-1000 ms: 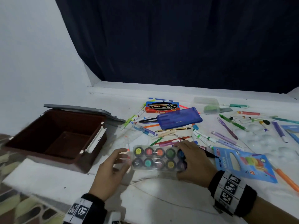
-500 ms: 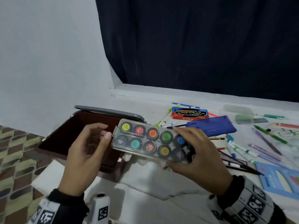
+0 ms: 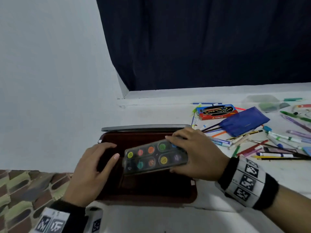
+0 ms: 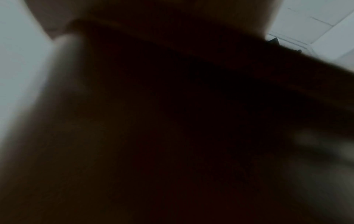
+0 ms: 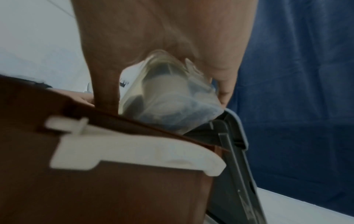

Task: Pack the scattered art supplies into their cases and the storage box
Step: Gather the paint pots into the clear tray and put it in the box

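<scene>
In the head view my right hand (image 3: 173,154) grips a clear paint set case (image 3: 151,157) of coloured pots by its right end, fingers on the far edge and thumb on the near edge. The case hangs tilted over the mouth of the brown storage box (image 3: 151,197), whose grey lid (image 3: 144,127) stands open at the back. My left hand (image 3: 113,151) hovers by the case's left end with loosely curled fingers, holding nothing. In the right wrist view the paint set case (image 5: 168,97) sits above the storage box's rim (image 5: 114,189). The left wrist view is dark and blurred.
Right of the box, on the white surface, lie several scattered markers and pencils (image 3: 279,138), a blue pouch (image 3: 245,121), a red pencil box (image 3: 217,111) and a clear container (image 3: 262,101). A white latch (image 5: 134,154) hangs on the box's side. A patterned mat (image 3: 25,187) lies at the left.
The paint set was lifted off the surface, carried left and lowered over the open box. My left hand let go of its left end and now hovers beside it.
</scene>
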Demonstrator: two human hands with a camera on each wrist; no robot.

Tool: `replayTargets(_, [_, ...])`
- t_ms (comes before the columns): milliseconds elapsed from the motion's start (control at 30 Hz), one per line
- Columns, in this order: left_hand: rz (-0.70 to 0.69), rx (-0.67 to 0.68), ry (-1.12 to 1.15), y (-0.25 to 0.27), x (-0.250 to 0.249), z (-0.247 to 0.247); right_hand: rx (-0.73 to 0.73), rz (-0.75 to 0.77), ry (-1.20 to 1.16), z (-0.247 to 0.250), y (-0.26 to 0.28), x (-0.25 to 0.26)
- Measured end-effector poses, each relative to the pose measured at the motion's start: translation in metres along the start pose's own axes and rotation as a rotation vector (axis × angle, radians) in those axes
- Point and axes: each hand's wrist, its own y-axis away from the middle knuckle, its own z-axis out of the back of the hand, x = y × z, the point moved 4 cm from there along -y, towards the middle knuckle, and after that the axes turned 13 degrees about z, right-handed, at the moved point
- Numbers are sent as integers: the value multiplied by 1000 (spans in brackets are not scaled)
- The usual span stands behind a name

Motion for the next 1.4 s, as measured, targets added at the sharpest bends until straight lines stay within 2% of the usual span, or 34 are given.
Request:
replayTargets(133, [-61, 65, -73, -10, 17, -9, 89, 10, 67, -13, -21, 3])
replayTargets(367, [-16, 32, 58, -8, 22, -5, 340, -30, 237, -39, -42, 8])
replayTargets(667, [-12, 71, -17, -5, 23, -9, 551, -54, 290, -71, -44, 3])
replayTargets(933, [-55, 127, -139, -4, 20, -13, 574, -48, 286, -72, -42, 2])
replayTargets(1167, [-58, 130, -147, -3, 20, -13, 526, -12, 318, -70, -44, 2])
replayTargets(1400, [-61, 134, -156, -2, 19, -13, 559, -5, 279, -72, -47, 6])
